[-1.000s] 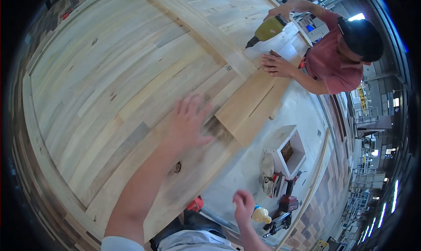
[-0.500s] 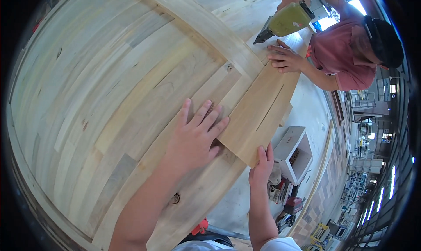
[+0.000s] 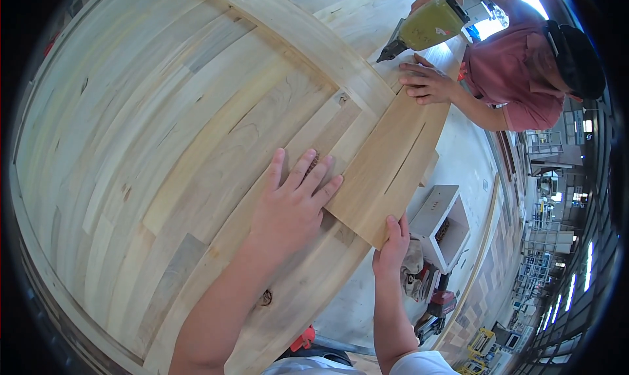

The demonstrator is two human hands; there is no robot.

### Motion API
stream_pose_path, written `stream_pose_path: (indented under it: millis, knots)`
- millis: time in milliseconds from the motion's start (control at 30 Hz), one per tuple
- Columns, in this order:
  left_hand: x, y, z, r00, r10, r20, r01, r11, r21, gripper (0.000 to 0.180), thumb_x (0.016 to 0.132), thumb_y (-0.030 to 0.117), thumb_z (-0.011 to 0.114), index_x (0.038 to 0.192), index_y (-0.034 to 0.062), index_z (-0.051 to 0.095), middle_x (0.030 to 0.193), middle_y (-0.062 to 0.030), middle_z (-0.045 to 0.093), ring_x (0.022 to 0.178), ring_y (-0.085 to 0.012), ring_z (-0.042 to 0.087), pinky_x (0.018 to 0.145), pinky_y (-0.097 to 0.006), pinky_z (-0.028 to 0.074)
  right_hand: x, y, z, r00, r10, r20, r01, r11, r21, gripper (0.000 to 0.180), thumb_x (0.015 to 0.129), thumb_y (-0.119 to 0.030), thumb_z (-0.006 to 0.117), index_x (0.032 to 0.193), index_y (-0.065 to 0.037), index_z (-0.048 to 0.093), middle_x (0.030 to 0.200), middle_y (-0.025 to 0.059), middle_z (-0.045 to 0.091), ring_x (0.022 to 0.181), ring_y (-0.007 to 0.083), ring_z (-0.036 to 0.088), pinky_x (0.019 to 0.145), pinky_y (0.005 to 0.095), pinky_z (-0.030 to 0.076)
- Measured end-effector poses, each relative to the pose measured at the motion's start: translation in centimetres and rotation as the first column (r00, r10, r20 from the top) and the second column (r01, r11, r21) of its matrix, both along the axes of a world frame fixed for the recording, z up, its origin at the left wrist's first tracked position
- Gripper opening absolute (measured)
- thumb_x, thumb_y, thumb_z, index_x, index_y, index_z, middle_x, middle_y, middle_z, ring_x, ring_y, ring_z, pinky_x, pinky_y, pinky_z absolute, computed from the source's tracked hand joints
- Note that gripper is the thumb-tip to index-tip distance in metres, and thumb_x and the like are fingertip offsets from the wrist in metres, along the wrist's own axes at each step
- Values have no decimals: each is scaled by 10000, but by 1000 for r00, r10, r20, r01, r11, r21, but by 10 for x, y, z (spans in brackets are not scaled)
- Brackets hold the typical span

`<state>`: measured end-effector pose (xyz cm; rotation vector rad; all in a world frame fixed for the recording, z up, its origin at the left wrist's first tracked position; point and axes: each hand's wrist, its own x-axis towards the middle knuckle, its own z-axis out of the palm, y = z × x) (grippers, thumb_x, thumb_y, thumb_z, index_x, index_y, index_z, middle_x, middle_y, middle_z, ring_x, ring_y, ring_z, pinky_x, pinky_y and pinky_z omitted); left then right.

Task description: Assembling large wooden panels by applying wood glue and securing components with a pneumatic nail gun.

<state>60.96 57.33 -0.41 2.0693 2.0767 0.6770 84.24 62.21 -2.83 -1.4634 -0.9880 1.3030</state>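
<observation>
My left hand (image 3: 295, 198) lies flat with spread fingers on a large panel of joined wood strips (image 3: 177, 145), its fingertips beside the edge of a separate thin wooden board (image 3: 386, 172). This board lies slantwise over the panel's right border and has a long dark crack along its grain. My right hand (image 3: 392, 247) grips the board's near right corner, thumb on top and the other fingers mostly hidden beneath. At the board's far end a co-worker's hand (image 3: 427, 80) presses on it. The co-worker's other hand holds a yellow-green nail gun (image 3: 429, 26), nose down near the board.
Right of the board, on a white surface (image 3: 350, 309), stand a white open box (image 3: 439, 227) with small brown pieces in it and several tools (image 3: 440, 304). A red-orange object (image 3: 303, 339) sits by the near edge. The co-worker (image 3: 517, 73) stands at the far right.
Both my hands and the board hold their places. The co-worker's nail gun has shifted very slightly, and the whole view has tilted a little.
</observation>
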Motion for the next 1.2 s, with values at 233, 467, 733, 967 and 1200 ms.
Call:
stream_pose_path:
  millis: [233, 467, 733, 967, 1200]
  knots:
    - [1, 0, -1, 1000, -4, 11, 4, 1000, 12, 492, 791, 211, 636, 1283, 229, 607, 1425, -3, 484, 1366, -213, 386, 1171, -571, 145, -5, -1, 5, 1000, -3, -10, 3, 1000, -20, 523, 914, -112, 517, 1412, 9, 412, 1310, 107, 549, 1174, 200, 542, 994, 320, 424]
    - [2, 2, 3, 1000, 0, 14, 0, 1000, 17, 484, 789, 178, 630, 1270, 228, 614, 1407, -10, 498, 1354, -221, 404, 1165, -577, 162, -4, -2, 4, 999, -18, -45, 17, 999, -29, 527, 934, -79, 521, 1433, 22, 383, 1337, 107, 530, 1181, 172, 519, 1015, 297, 393]
    - [1, 2, 6, 1000, -22, 12, 22, 999, -26, 541, 779, 178, 643, 1314, 221, 571, 1438, -11, 463, 1380, -218, 368, 1168, -577, 154, -6, -2, 3, 998, -17, -55, 16, 1000, -25, 535, 932, -87, 536, 1437, 15, 393, 1347, 99, 526, 1191, 159, 502, 1031, 279, 360]
    - [3, 3, 8, 1000, -6, 31, 6, 1000, 0, 564, 754, 140, 638, 1309, 215, 573, 1424, -16, 483, 1375, -226, 381, 1172, -561, 162, -6, -1, 5, 998, -30, -51, 28, 999, -30, 552, 931, -84, 539, 1451, 11, 378, 1359, 96, 520, 1201, 155, 496, 1034, 275, 356]
    - [1, 2, 11, 999, -19, 28, 20, 1000, -19, 568, 758, 149, 644, 1317, 206, 563, 1421, -12, 487, 1377, -224, 380, 1172, -560, 163, -3, 0, 7, 1000, -10, -16, 9, 999, -46, 553, 921, -76, 541, 1446, 12, 389, 1361, 89, 520, 1209, 155, 491, 1035, 275, 356]
